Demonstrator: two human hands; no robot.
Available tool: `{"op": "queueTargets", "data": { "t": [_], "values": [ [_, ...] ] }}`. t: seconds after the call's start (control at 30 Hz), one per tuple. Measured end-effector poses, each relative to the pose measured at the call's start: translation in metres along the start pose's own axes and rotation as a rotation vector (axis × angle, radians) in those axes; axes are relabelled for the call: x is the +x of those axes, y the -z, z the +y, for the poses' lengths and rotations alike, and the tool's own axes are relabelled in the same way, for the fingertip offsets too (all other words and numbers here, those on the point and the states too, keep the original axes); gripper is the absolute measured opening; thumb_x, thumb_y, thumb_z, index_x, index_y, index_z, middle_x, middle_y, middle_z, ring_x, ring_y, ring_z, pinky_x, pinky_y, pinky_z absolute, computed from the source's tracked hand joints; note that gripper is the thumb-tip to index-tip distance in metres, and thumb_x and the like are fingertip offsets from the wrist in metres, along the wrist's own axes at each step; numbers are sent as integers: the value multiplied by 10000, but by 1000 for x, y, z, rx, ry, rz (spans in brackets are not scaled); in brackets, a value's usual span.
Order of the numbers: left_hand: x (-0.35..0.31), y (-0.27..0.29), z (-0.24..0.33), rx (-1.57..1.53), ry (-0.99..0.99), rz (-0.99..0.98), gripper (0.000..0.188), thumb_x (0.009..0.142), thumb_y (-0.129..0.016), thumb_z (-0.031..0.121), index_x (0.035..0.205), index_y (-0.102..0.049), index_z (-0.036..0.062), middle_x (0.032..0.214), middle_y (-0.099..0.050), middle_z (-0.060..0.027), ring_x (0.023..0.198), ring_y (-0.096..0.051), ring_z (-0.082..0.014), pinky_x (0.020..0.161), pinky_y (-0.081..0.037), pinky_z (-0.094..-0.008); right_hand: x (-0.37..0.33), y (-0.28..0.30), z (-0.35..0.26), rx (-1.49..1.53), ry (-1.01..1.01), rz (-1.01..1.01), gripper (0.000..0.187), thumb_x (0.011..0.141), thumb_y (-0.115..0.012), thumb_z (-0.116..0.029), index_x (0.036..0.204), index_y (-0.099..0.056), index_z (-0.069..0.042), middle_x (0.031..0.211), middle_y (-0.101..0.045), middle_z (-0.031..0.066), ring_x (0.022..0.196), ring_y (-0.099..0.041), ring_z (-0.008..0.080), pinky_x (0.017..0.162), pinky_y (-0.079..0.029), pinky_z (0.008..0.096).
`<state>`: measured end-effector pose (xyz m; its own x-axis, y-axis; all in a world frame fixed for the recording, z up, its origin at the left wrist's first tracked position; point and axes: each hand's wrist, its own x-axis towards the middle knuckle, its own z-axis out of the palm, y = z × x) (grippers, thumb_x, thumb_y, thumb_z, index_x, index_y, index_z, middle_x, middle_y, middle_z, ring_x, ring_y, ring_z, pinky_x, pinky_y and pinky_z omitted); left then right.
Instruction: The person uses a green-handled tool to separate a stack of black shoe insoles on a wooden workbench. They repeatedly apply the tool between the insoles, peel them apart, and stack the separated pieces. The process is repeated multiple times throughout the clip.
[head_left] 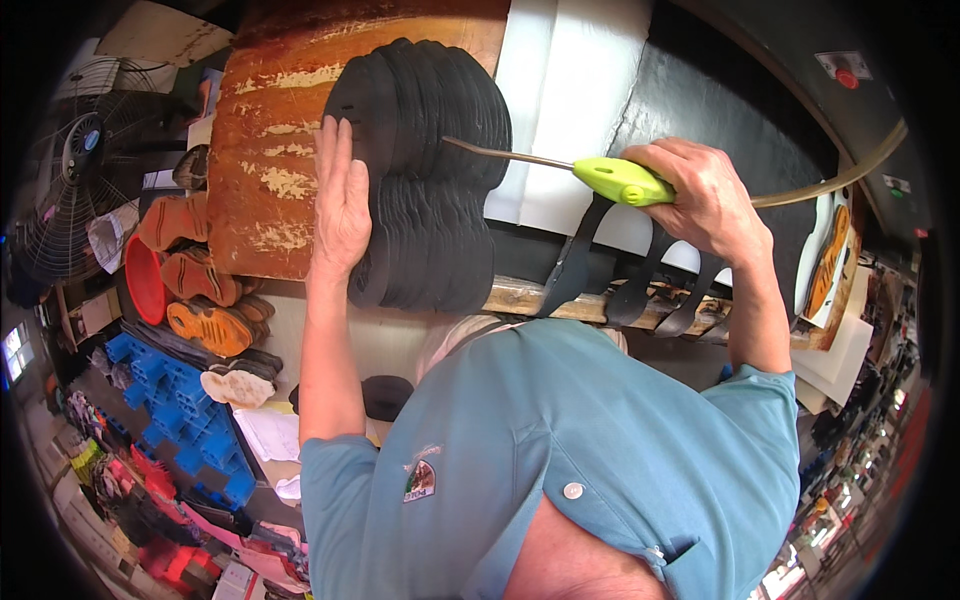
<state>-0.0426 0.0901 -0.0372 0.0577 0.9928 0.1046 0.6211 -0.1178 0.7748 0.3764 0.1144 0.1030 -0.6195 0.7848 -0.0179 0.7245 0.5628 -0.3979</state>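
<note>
A large stack of black sole-shaped sheets (425,235) is fanned out on the worn brown board. My left hand (343,205) rests against the stack's left edge, its fingers stretched out and holding nothing. In my right hand (708,195) is a lime-green air blow gun (618,181). Its long thin metal nozzle points left, with the tip over the right part of the stack. A yellowish hose (840,184) runs from the gun toward the far right.
The brown board (260,170) lies left of the stack. White sheets (570,90) and a black sheet (740,95) lie to the right; dark strips (570,270) hang over the front edge. Orange soles (212,328), a red bowl (147,283), blue plastic pieces (185,420) and a fan (85,150) are at left.
</note>
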Motion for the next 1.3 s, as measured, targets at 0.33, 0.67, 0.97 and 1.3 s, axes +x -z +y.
{"op": "queueTargets", "data": {
  "t": [0.33,0.67,0.97,1.3],
  "values": [
    [7,4,-8,194,57,-54,706,1202,-185,517,1754,-299,92,1837,-140,-247,1702,-35,-464,1363,0,-576,3,-22,-14,82,57,-116,236,787,-861,-101,951,-705,-34,882,-755,134,809,-749,369,732,-601,475],
    [9,13,-28,305,9,-27,682,1205,-241,526,1771,-272,148,1832,-128,-271,1701,-22,-471,1343,30,-639,3,-24,-11,-65,9,44,165,803,-829,-82,921,-713,-80,829,-740,118,788,-752,350,681,-610,459],
    [12,28,-37,338,23,-50,673,1209,-251,502,1767,-281,127,1834,-162,-242,1713,-66,-407,1363,11,-586,6,-22,-13,23,-62,38,165,797,-823,-82,923,-717,-64,788,-729,150,761,-742,389,682,-595,486],
    [15,31,-43,273,24,-7,710,1208,-268,502,1755,-266,49,1830,-173,-246,1717,-83,-371,1372,-7,-544,28,-28,-10,-19,-120,-3,139,845,-815,-124,922,-715,-66,782,-730,180,769,-729,412,691,-570,506]
  ]
}}
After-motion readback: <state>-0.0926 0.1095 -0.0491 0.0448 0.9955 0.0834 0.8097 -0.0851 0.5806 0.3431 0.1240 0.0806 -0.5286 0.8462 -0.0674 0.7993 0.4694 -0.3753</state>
